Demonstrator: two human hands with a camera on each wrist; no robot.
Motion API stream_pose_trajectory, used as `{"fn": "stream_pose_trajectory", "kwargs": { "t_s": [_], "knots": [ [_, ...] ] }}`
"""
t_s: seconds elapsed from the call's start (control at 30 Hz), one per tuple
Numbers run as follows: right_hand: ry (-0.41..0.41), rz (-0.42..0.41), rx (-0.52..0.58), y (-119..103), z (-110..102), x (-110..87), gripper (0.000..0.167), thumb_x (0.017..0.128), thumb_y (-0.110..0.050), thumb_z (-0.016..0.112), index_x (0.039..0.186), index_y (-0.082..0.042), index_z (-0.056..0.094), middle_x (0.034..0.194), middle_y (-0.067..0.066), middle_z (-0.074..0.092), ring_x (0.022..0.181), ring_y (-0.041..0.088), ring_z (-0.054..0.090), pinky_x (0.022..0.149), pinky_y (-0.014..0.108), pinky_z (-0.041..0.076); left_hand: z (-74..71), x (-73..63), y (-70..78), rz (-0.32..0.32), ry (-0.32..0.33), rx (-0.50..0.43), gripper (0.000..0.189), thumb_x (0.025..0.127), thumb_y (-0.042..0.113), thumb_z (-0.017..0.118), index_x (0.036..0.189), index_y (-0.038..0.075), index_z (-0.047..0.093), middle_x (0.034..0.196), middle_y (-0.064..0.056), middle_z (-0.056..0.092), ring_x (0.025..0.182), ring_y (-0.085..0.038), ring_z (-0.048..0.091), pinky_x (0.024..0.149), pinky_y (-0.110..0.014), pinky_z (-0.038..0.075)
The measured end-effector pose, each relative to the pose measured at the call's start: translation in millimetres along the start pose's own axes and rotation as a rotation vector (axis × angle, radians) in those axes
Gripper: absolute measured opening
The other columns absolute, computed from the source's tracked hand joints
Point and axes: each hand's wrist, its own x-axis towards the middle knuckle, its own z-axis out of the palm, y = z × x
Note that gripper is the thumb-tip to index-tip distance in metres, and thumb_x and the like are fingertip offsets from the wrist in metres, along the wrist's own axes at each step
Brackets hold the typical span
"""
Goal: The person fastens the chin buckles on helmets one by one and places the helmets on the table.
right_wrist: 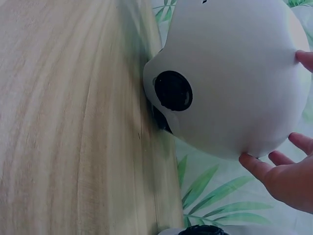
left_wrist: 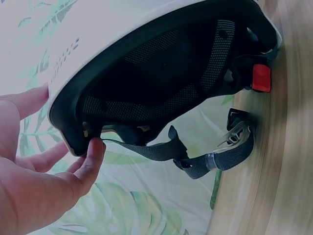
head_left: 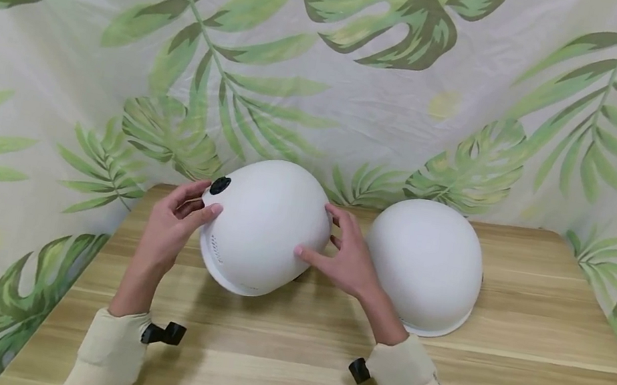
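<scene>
A white helmet (head_left: 272,227) is tilted, its left side raised and its right side down by the table. At its raised edge, beside a black round disc (head_left: 221,185), my left hand (head_left: 170,224) grips the rim between thumb and fingers. The left wrist view shows the dark padded inside (left_wrist: 161,73), a hanging chin strap (left_wrist: 151,151) with a metal fitting, and a red buckle (left_wrist: 261,78) near the tabletop. My right hand (head_left: 349,256) holds the shell's right side, thumb in front and fingers farther back. Another black disc (right_wrist: 173,91) shows low on that side.
A second white helmet (head_left: 424,265) sits dome up on the wooden table (head_left: 267,374), close to the right of my right hand. Behind the table hangs a leaf-patterned cloth (head_left: 358,106).
</scene>
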Motion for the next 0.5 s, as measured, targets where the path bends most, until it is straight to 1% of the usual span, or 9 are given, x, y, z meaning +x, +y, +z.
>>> {"fn": "stream_pose_trajectory", "kwargs": {
  "t_s": [0.07, 0.17, 0.27, 0.33, 0.5],
  "knots": [
    [-0.011, 0.007, 0.021, -0.8, 0.3, -0.4, 0.095, 0.086, -0.034, 0.088, 0.164, -0.017, 0.035, 0.167, 0.011, 0.032, 0.155, 0.036, 0.039, 0.118, 0.054, 0.047, 0.9, -0.6, 0.6, 0.018, 0.009, -0.004, 0.061, 0.099, 0.017, 0.076, 0.154, 0.003, 0.053, 0.142, -0.002, 0.057, 0.119, -0.005, 0.062, 0.092, -0.010, 0.054],
    [-0.032, 0.035, 0.063, -0.4, 2.0, -1.5, 0.096, 0.086, -0.033, 0.089, 0.164, -0.017, 0.035, 0.167, 0.011, 0.031, 0.154, 0.037, 0.041, 0.119, 0.052, 0.048, 1.0, -1.8, 1.7, 0.066, 0.021, -0.016, 0.062, 0.099, 0.015, 0.076, 0.154, 0.002, 0.052, 0.141, 0.001, 0.057, 0.121, -0.006, 0.061, 0.092, -0.010, 0.054],
    [-0.043, 0.051, 0.087, 1.7, 3.6, -2.5, 0.096, 0.087, -0.033, 0.089, 0.164, -0.019, 0.033, 0.168, 0.011, 0.030, 0.155, 0.037, 0.041, 0.119, 0.052, 0.047, 1.6, -2.7, 3.3, 0.092, 0.027, -0.025, 0.062, 0.099, 0.016, 0.075, 0.155, 0.002, 0.051, 0.140, 0.003, 0.058, 0.122, -0.007, 0.062, 0.092, -0.011, 0.054],
    [-0.037, 0.048, 0.081, 2.2, 4.3, -2.7, 0.095, 0.087, -0.034, 0.088, 0.164, -0.020, 0.033, 0.168, 0.010, 0.030, 0.155, 0.037, 0.041, 0.119, 0.052, 0.047, 2.5, -3.5, 4.9, 0.087, 0.022, -0.026, 0.064, 0.100, 0.017, 0.074, 0.156, 0.002, 0.049, 0.139, 0.004, 0.057, 0.123, -0.008, 0.061, 0.093, -0.011, 0.054],
    [-0.004, 0.014, 0.051, 1.0, 4.6, -2.2, 0.091, 0.089, -0.036, 0.085, 0.164, -0.021, 0.036, 0.168, 0.011, 0.032, 0.156, 0.037, 0.039, 0.119, 0.054, 0.047, 6.4, -4.7, 8.4, 0.041, 0.009, -0.017, 0.064, 0.101, 0.020, 0.073, 0.158, 0.008, 0.048, 0.137, 0.005, 0.056, 0.125, -0.010, 0.058, 0.094, -0.012, 0.053]
  ]
}}
